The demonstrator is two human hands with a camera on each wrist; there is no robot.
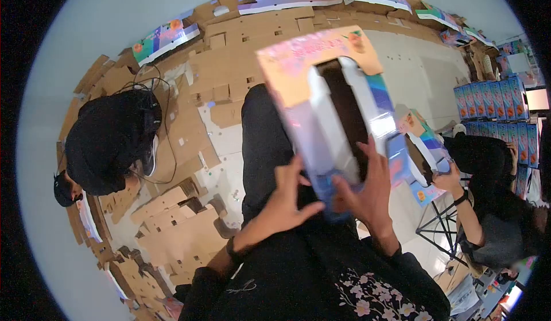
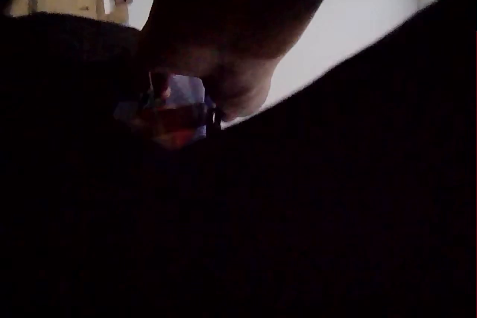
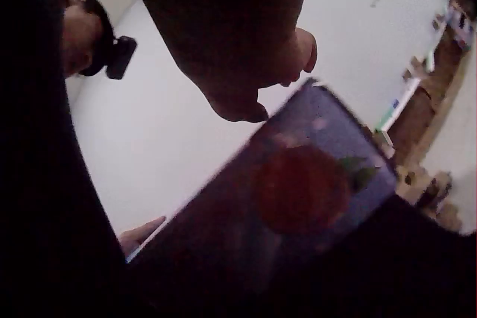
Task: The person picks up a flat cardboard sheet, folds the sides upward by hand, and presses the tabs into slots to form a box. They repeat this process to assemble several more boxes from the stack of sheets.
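Note:
A printed cardboard box [image 1: 295, 82] with a long oval cutout stands tilted over the lap, blurred by motion. My left hand [image 1: 284, 200] is beside its lower left edge, fingers and thumb spread, the thumb reaching to the bottom corner. Over the lower right of the box my right hand [image 1: 370, 197] lies with thumb and fingers apart, fingertips overlapping the cutout. In the right wrist view, fingers [image 3: 242, 105] stand close to a corner of a box panel [image 3: 365, 176] printed with an orange fruit. The left wrist view is mostly dark.
To the right another person's hand [image 1: 447, 177] holds a similar box [image 1: 422, 192] beside a black-legged stool [image 1: 439, 229]. A person in black [image 1: 109, 137] crouches at left. Flattened cardboard [image 1: 241, 57] covers much of the floor. Stacked boxes [image 1: 493, 100] stand at far right.

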